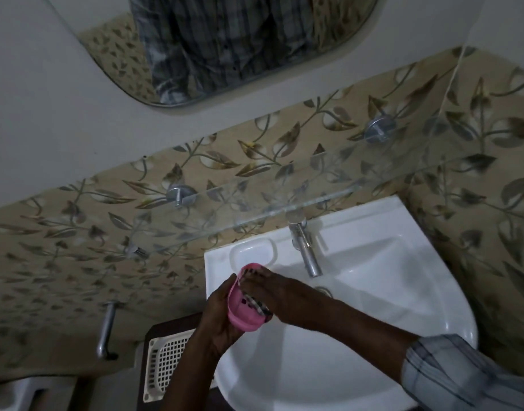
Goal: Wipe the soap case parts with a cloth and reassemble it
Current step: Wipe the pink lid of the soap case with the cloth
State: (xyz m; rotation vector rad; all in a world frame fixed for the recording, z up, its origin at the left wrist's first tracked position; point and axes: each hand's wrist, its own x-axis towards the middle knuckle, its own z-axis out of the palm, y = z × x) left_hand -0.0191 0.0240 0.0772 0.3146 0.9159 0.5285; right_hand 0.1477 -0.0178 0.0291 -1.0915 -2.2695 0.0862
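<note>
Head: soap case (pixel 243 321) in left hand (pixel 216 317)

Cloth (pixel 261 307) inside pink soap case (pixel 240 320), over sink (pixel 379 310)

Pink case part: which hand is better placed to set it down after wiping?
Left. The left hand grips the pink case part; the right hand presses the cloth into it.
</note>
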